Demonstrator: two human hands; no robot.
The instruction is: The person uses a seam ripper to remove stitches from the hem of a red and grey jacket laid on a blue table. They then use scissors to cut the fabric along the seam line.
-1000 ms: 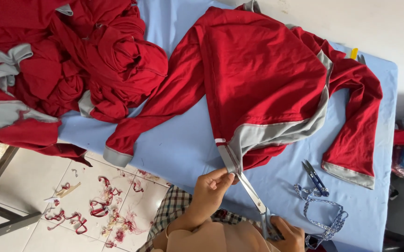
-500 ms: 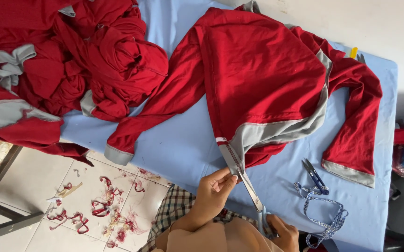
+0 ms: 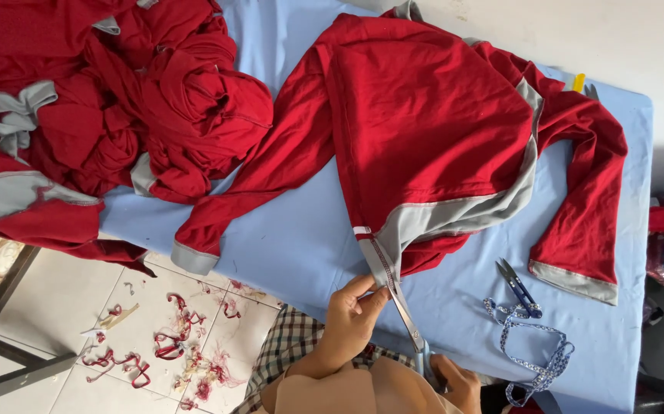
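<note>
Overhead, looking down at a blue-covered bench (image 3: 293, 238).
Garment: red top with grey trim (image 3: 431, 130), spread flat on the bench.
Left hand (image 3: 351, 318): fingers pinching the grey strip (image 3: 382, 264) hanging from the top's hem.
Right hand (image 3: 454, 379): fingers clenched on scissors (image 3: 412, 330) cutting that strip.
Nearby: small snips (image 3: 517, 287), patterned ribbon (image 3: 535, 353), heaped red clothes (image 3: 117, 107), scraps on the floor (image 3: 163, 345).

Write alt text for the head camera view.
A left hand pinches a grey strap trailing from a red and grey garment on a blue table; the right hand holds its other end. Thread snips lie nearby.
</note>
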